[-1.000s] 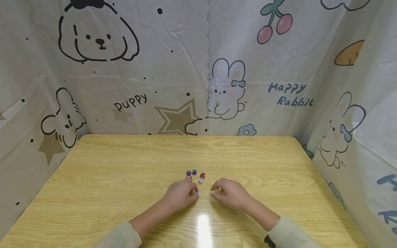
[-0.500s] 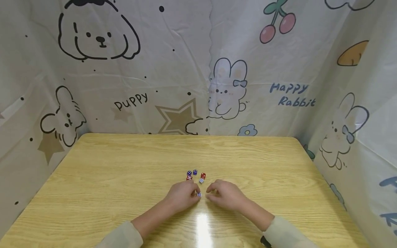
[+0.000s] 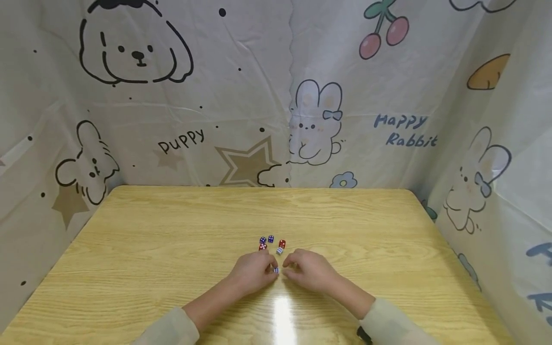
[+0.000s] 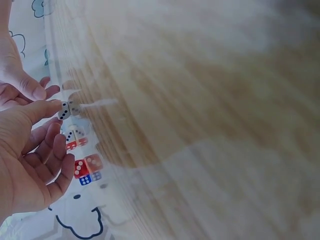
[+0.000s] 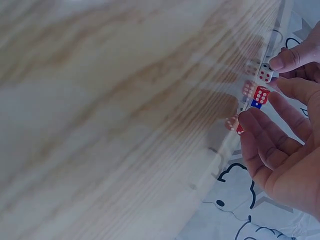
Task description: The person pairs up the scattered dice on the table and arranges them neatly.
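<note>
Between the thumb and index finger of my left hand (image 3: 254, 270) a white die (image 3: 276, 270) is pinched, right at the tabletop. The left wrist view shows this white die (image 4: 64, 110) with black pips on one face; red pips show on the die (image 5: 266, 73) in the right wrist view. My right hand (image 3: 311, 270) faces it from the right, fingers loosely bent and holding nothing, fingertips close to the die. Just beyond the hands lie a second white die (image 3: 279, 250), two red dice, one at the left (image 3: 263, 247) and one at the right (image 3: 282, 244), and two blue dice (image 3: 270, 238).
The wooden table (image 3: 172, 215) has a light glare near its front. Behind it and along both sides hangs a printed cloth (image 3: 241, 96) with cartoon animals. A dark band (image 3: 364, 334) shows at the right sleeve.
My right hand has moved left, closer to the pinched die. The left hand and its die have shifted slightly right. The other dice keep their places.
</note>
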`<act>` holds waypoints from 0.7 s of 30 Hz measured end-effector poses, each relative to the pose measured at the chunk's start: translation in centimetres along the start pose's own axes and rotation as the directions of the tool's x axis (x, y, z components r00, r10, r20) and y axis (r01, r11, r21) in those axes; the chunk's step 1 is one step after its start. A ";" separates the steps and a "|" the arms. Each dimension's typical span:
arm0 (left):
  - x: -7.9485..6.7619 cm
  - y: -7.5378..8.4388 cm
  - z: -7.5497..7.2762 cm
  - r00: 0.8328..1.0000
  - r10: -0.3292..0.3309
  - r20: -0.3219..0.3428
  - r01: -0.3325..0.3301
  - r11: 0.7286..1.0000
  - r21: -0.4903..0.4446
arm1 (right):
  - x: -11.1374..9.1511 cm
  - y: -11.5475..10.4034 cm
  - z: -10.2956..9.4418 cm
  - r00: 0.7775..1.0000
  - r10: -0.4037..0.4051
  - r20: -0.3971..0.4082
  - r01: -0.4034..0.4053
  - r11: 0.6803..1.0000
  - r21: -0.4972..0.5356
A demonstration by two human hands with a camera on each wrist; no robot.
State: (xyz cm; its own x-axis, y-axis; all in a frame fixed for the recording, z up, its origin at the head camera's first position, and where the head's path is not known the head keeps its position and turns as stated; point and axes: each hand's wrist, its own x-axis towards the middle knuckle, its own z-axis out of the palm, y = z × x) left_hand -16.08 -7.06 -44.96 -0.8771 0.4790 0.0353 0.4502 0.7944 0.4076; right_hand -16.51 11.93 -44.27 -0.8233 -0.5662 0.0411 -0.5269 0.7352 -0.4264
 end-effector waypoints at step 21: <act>-0.1 -0.4 0.0 1.000 -0.009 0.010 0.009 0.999 -0.033 | 0.6 -0.5 0.5 1.000 0.001 -0.004 -0.001 1.000 -0.007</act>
State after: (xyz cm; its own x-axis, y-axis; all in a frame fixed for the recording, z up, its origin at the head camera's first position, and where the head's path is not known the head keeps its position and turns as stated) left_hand -16.14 -7.42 -45.10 -0.8793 0.4757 0.0230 0.4366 0.7857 0.4383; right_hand -16.63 11.05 -44.46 -0.8249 -0.5635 0.0443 -0.5272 0.7387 -0.4201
